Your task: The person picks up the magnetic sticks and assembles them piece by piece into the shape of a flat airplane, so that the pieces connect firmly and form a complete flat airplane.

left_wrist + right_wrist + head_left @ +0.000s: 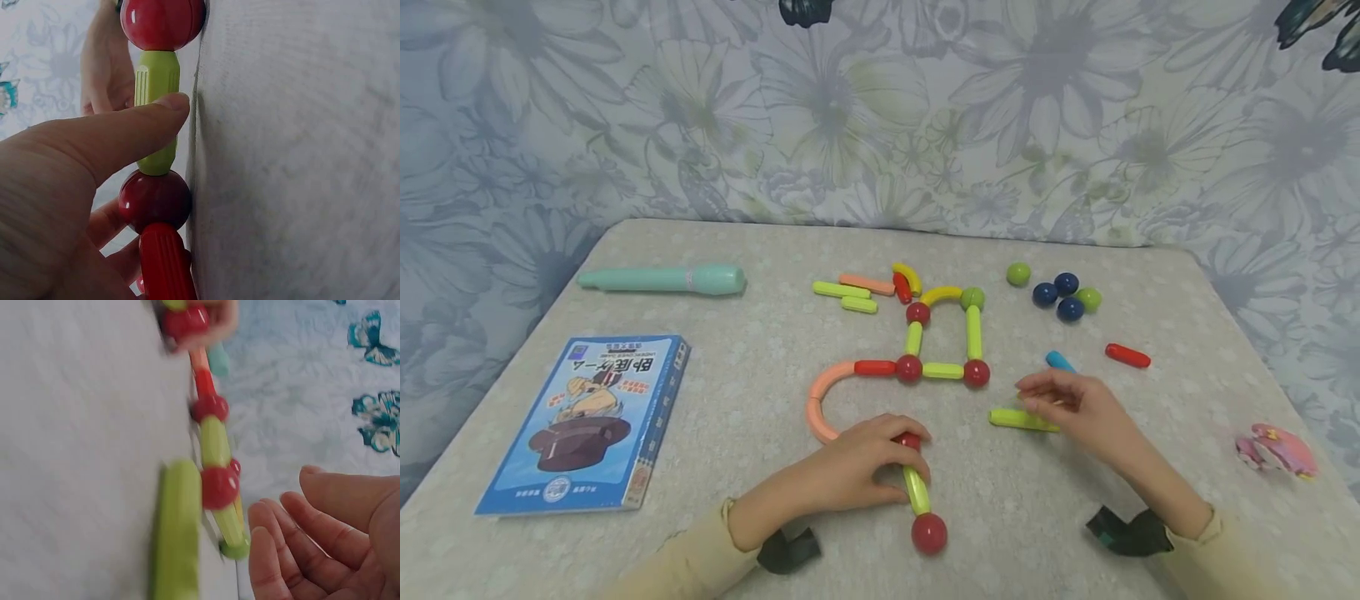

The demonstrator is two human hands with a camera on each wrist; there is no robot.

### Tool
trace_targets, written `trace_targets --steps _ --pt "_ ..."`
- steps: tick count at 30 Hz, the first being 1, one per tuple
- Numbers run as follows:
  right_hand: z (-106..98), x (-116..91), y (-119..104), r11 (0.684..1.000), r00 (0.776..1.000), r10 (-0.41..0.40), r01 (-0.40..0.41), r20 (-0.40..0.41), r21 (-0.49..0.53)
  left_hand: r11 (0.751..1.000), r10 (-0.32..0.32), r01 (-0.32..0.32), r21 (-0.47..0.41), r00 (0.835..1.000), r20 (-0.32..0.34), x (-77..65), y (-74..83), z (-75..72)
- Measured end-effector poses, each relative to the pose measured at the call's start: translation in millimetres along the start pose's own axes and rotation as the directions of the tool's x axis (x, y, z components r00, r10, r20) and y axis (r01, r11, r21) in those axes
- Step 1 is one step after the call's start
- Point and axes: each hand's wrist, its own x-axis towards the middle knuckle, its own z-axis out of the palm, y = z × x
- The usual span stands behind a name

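My left hand (857, 467) pinches a short lime-green toy rod (156, 78) at the near end of a joined chain. In the left wrist view, the thumb lies across this rod, and other fingers are behind the dark red ball (155, 199) below it. A larger red ball (929, 533) caps the rod's near end. The chain runs on through a salmon curved rod (820, 400) and a red rod (875, 367) to a four-sided loop with a red corner ball (909, 369). My right hand (1078, 412) holds nothing, fingers loosely bent over a loose lime-green rod (1018, 419).
Near the right hand lie a blue rod (1060, 361) and a red rod (1127, 356). Blue balls (1067, 284) and green balls (1018, 273) sit behind. Loose rods (841, 290) lie beyond the loop. At left are a blue box (587, 425) and a mint-green cylinder (662, 280); a pink trinket (1277, 452) is at right.
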Motion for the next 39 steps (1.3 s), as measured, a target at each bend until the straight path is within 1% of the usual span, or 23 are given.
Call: trace_targets --steps 1,3,6,9,11,13,14,16,18,19,21,23,28,32,34,36,38,39 --pt "-5.5 6.7 1.4 1.000 1.000 -0.001 0.001 -0.028 -0.026 1.000 0.002 -0.002 -0.001 1.000 -0.001 -0.1 -0.2 0.1" --pt "-14.5 23.6 2.7 0.999 0.999 0.000 -0.002 -0.053 -0.049 1.000 0.000 0.000 -0.005 1.000 -0.002 0.0 -0.1 -0.4" --pt "-20.8 57.8 -1.1 0.999 0.999 0.017 -0.020 -0.049 -0.042 1.000 -0.011 0.011 -0.008 1.000 0.005 0.4 0.4 -1.2" --pt "-19.7 100.1 -11.4 0.998 0.997 0.059 -0.060 -0.039 -0.012 1.000 -0.016 0.016 -0.012 1.000 0.016 0.3 0.9 -0.5" --pt "-15.9 133.1 -21.5 0.996 0.995 0.085 -0.085 -0.050 0.006 1.000 -0.015 0.015 -0.013 1.000 0.018 0.1 -0.1 -1.3" --pt "-9.3 164.3 -30.5 0.993 0.992 0.113 -0.114 -0.051 -0.020 1.000 -0.010 0.011 -0.020 1.000 0.020 -0.2 -1.3 -1.6" --pt "-5.2 178.5 -34.5 0.990 0.991 0.129 -0.131 -0.043 -0.046 1.000 -0.005 0.006 -0.021 1.000 0.020 -0.3 -1.8 -1.6" --pt "4.1 202.7 -39.5 0.980 0.988 0.157 -0.155 0.008 -0.127 1.000 -0.002 0.003 -0.027 1.000 0.022 -0.7 -2.6 -1.6" --pt "13.5 220.1 -43.0 0.963 0.976 0.202 -0.183 0.082 -0.200 1.000 -0.002 0.002 -0.030 1.000 0.024 -1.3 -3.0 -1.3" --pt "17.8 226.8 -43.8 0.956 0.968 0.223 -0.195 0.112 -0.219 1.000 0.002 -0.002 -0.026 1.000 0.024 -1.5 -3.1 -1.1" --pt "25.2 235.8 -45.4 0.945 0.954 0.260 -0.220 0.150 -0.242 1.000 0.003 -0.002 -0.029 1.000 0.025 -1.8 -3.0 -0.8" --pt "31.4 240.8 -47.5 0.937 0.945 0.289 -0.245 0.156 -0.250 1.000 0.007 -0.006 -0.026 1.000 0.023 -1.6 -2.9 -0.8" --pt "41.0 244.6 -50.4 0.912 0.938 0.325 -0.278 0.121 -0.301 1.000 0.017 -0.017 -0.026 1.000 0.023 -1.2 -1.4 0.8" --pt "42.1 246.8 -50.2 0.893 0.929 0.357 -0.309 0.097 -0.325 0.999 0.020 -0.019 -0.026 0.999 0.026 -1.0 -0.3 1.2" --pt "39.6 246.1 -49.9 0.901 0.936 0.339 -0.294 0.094 -0.321 1.000 0.018 -0.017 -0.024 1.000 0.024 -1.2 -0.3 1.1" --pt "34.8 243.9 -49.6 0.919 0.949 0.301 -0.261 0.097 -0.294 1.000 0.015 -0.014 -0.020 1.000 0.019 -1.8 -0.6 0.7" --pt "27.7 236.6 -51.6 0.941 0.960 0.261 -0.230 0.099 -0.247 1.000 0.012 -0.012 -0.016 1.000 0.014 -2.3 -1.2 0.2" --pt "24.1 230.7 -53.0 0.954 0.965 0.242 -0.218 0.102 -0.208 1.000 0.012 -0.012 -0.012 1.000 0.012 -2.7 -1.6 -0.2"
